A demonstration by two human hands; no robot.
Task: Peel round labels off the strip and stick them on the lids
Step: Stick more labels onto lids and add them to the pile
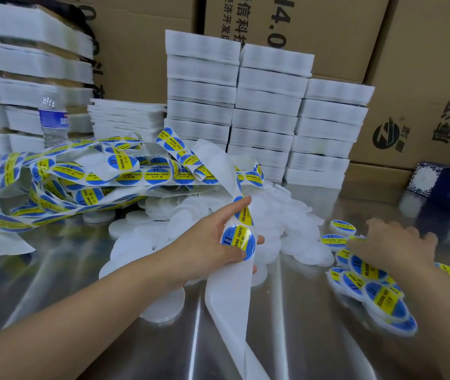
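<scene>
My left hand (212, 242) grips the white backing strip (229, 303) in the middle of the table. A round blue-and-yellow label (238, 241) sits on the strip at my fingers. The bare end of the strip hangs down toward me. My right hand (393, 242) rests palm down on the pile of labelled lids (374, 294) at the right; its fingers are spread and blurred. A heap of plain white lids (163, 231) lies behind and under my left hand. The long tangle of label strip (81, 182) sprawls over the left of the table.
The table top is shiny metal (300, 338). Stacks of white foam trays (267, 111) stand at the back, with more at the far left. A water bottle (53, 119) stands at the back left. Cardboard boxes (424, 78) form the back wall. A dark blue box (448, 185) sits far right.
</scene>
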